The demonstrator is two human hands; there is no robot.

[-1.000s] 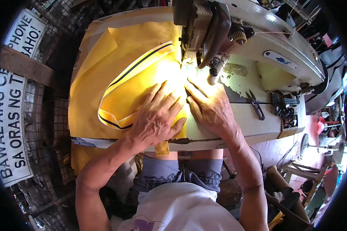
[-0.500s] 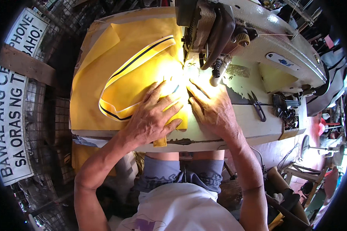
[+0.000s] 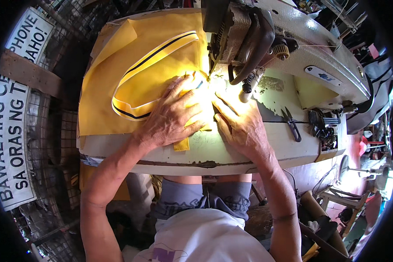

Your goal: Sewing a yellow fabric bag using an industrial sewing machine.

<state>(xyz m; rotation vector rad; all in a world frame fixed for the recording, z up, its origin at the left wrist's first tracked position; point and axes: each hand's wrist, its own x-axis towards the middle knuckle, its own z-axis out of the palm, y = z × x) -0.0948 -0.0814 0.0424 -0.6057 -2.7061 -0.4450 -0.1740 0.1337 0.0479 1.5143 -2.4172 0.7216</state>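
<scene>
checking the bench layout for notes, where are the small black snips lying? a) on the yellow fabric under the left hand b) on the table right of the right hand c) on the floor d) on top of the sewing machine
b: the snips lie flat on the bare table, to the right of the right hand and clear of the yellow fabric.

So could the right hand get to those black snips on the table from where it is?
Probably yes. The right hand lies flat on the table, and the snips sit just to its right with only bare tabletop between them.
</scene>
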